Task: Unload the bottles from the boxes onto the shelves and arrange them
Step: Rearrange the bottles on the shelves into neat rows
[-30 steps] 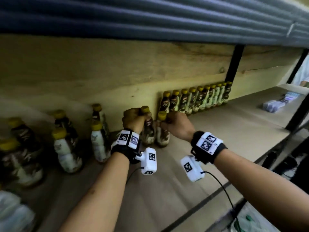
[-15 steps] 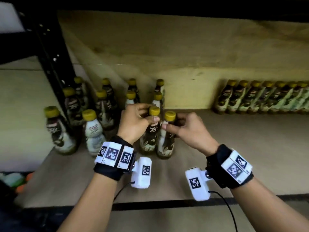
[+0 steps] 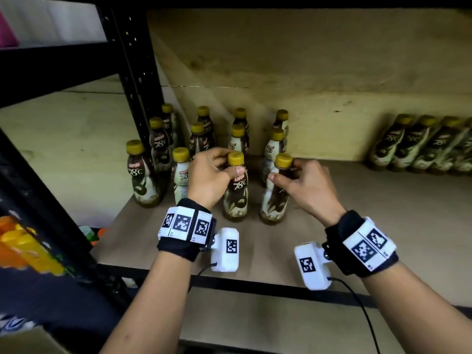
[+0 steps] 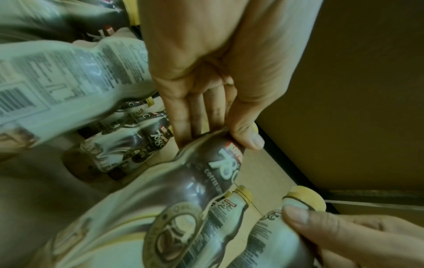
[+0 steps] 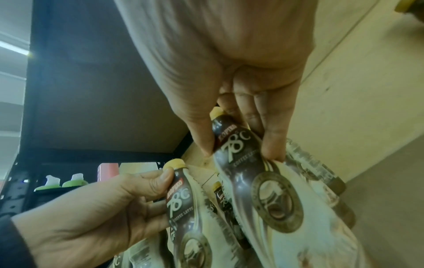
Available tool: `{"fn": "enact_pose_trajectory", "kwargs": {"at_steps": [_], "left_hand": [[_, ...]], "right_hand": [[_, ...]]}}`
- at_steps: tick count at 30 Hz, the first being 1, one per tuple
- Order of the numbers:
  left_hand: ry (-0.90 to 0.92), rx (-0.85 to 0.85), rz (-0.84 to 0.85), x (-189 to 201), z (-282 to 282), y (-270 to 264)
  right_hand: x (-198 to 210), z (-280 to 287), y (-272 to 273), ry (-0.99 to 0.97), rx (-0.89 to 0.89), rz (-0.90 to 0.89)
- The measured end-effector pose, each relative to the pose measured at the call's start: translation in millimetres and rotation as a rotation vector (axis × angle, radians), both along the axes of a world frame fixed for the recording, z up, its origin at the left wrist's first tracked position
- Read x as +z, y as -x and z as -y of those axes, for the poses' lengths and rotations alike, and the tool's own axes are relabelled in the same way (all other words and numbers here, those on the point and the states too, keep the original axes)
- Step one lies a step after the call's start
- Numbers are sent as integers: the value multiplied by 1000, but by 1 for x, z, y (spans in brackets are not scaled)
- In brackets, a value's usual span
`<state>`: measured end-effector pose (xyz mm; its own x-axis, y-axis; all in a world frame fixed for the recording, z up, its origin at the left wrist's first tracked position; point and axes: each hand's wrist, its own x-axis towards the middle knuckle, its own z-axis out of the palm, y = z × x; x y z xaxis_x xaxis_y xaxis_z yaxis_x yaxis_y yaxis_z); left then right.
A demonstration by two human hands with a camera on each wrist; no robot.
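Two brown-and-cream coffee bottles with yellow caps stand side by side on the wooden shelf [image 3: 357, 226]. My left hand [image 3: 217, 172] grips the neck of the left bottle [image 3: 236, 198], thumb in front; it shows too in the left wrist view as the left bottle [image 4: 206, 172] under my left hand [image 4: 218, 137]. My right hand [image 3: 293, 175] pinches the neck of the right bottle [image 3: 274, 200], seen close in the right wrist view as the right bottle [image 5: 247, 172] in my right hand [image 5: 241, 145]. Both bottles stand upright with their bases on the board.
Several like bottles [image 3: 201, 134] stand in rows behind and left of my hands. A tight row of bottles [image 3: 419, 146] lines the back wall at right. A black upright post [image 3: 138, 80] bounds the shelf on the left. Orange items [image 3: 23, 246] lie at lower left.
Both hands have kept hold of the same two bottle necks. The view swung from the right part of the shelf to its left end, then moved closer.
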<state>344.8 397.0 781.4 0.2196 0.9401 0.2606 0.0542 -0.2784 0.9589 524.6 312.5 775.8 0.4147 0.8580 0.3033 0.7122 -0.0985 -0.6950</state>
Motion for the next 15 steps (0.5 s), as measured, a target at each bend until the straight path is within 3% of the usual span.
{"fn": "enact_pose_trajectory", "kwargs": {"at_steps": [10, 15], "left_hand": [[-18, -8, -10, 2, -1, 14], [44, -81, -102, -2, 4, 13]], "right_hand": [[6, -1, 7, 42, 0, 102], [6, 2, 6, 47, 11, 101]]}}
